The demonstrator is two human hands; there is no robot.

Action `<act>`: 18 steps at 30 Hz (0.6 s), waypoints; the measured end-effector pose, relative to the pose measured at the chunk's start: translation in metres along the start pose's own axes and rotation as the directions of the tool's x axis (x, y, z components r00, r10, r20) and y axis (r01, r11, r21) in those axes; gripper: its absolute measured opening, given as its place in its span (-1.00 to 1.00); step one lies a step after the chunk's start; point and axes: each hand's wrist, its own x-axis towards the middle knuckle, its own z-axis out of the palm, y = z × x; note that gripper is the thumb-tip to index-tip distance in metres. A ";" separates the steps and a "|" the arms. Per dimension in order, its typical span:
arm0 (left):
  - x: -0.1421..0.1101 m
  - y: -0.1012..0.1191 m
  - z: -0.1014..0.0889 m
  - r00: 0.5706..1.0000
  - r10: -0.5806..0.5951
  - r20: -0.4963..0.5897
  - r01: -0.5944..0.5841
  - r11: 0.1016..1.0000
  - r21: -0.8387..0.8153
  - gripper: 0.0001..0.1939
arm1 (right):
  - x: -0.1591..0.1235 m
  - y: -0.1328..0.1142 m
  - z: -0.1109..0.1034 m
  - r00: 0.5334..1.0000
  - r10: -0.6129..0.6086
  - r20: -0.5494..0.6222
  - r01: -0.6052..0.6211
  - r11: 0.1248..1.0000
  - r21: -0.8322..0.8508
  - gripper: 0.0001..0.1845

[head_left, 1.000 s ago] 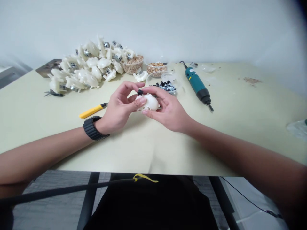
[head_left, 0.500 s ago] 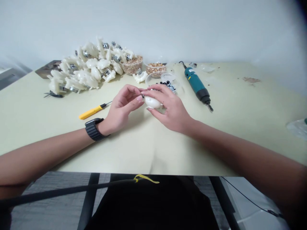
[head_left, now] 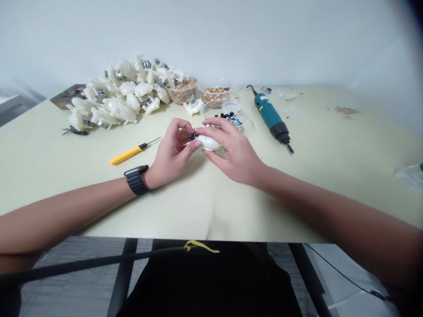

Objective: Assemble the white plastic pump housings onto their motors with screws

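Observation:
My right hand (head_left: 236, 152) is curled around a small white plastic housing (head_left: 209, 142) held just above the table (head_left: 297, 185). My left hand (head_left: 173, 152), with a black watch (head_left: 136, 179) on its wrist, pinches a tiny black part (head_left: 192, 136) against the left end of that housing. Both hands meet at the middle of the table, in front of a clear dish of black parts (head_left: 231, 116).
A heap of white plastic housings (head_left: 122, 94) lies at the back left, with two bowls of brownish bits (head_left: 185, 88) beside it. A yellow-handled screwdriver (head_left: 130, 152) lies left of my hands. A teal electric screwdriver (head_left: 271, 116) lies to the right. Black cutters (head_left: 74, 130) lie far left.
Both hands dropped slightly and drew closer to the table. My left fingers shifted from cupping the housing to pinching the black part at its left end.

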 end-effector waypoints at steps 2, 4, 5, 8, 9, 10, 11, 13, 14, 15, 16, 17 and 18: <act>0.001 -0.002 -0.001 1.000 0.018 0.007 -0.018 1.000 0.005 -0.64 | -0.001 -0.001 0.001 1.000 0.000 -0.001 0.000 1.000 0.003 -0.49; 0.002 -0.004 -0.002 0.999 0.024 0.035 -0.023 1.000 -0.015 -0.64 | -0.001 -0.002 0.002 1.000 -0.005 -0.013 0.005 1.000 0.003 -0.50; 0.002 -0.005 -0.002 0.998 0.021 0.056 -0.019 0.999 -0.035 -0.65 | -0.002 -0.002 0.003 1.000 -0.006 -0.019 0.006 1.000 0.001 -0.50; 0.001 -0.007 -0.001 0.995 0.002 0.103 0.007 0.996 -0.084 -0.66 | -0.002 -0.003 0.004 0.999 -0.005 -0.034 0.004 1.000 -0.004 -0.50; 0.001 -0.007 -0.001 0.994 -0.006 0.107 0.015 0.996 -0.084 -0.67 | -0.002 -0.003 0.005 0.999 -0.005 -0.031 0.004 1.000 -0.006 -0.50; 0.000 -0.007 -0.001 0.994 -0.013 0.106 0.021 0.997 -0.076 -0.68 | -0.002 -0.004 0.005 1.000 -0.005 -0.023 0.005 1.000 -0.008 -0.50; 0.000 -0.007 -0.001 0.995 -0.015 0.102 0.021 0.998 -0.061 -0.68 | -0.001 -0.004 0.004 1.000 -0.011 -0.011 0.011 1.000 -0.007 -0.51; 0.001 -0.005 -0.003 0.995 -0.009 0.094 0.012 0.999 -0.030 -0.66 | 0.000 -0.005 0.002 0.999 -0.042 0.004 0.042 0.999 -0.013 -0.50; 0.001 -0.004 -0.004 0.995 -0.013 0.094 0.015 1.000 -0.022 -0.65 | 0.002 -0.005 -0.001 0.998 -0.065 -0.004 0.065 0.998 -0.024 -0.49; 0.002 -0.004 -0.007 0.995 -0.028 0.100 0.030 0.999 -0.024 -0.64 | 0.003 -0.005 -0.004 0.996 -0.090 -0.024 0.088 0.995 -0.042 -0.50; 0.004 -0.003 -0.009 0.992 -0.052 0.111 0.056 0.998 -0.032 -0.62 | 0.004 -0.004 -0.007 0.993 -0.108 -0.050 0.104 0.992 -0.071 -0.53; 0.005 -0.003 -0.012 0.989 -0.084 0.125 0.090 0.995 -0.044 -0.61 | 0.004 -0.003 -0.011 0.991 -0.115 -0.073 0.107 0.988 -0.110 -0.58; 0.007 -0.004 -0.015 0.983 -0.118 0.141 0.127 0.990 -0.058 -0.59 | 0.004 -0.001 -0.015 0.992 -0.105 -0.076 0.092 0.983 -0.161 -0.62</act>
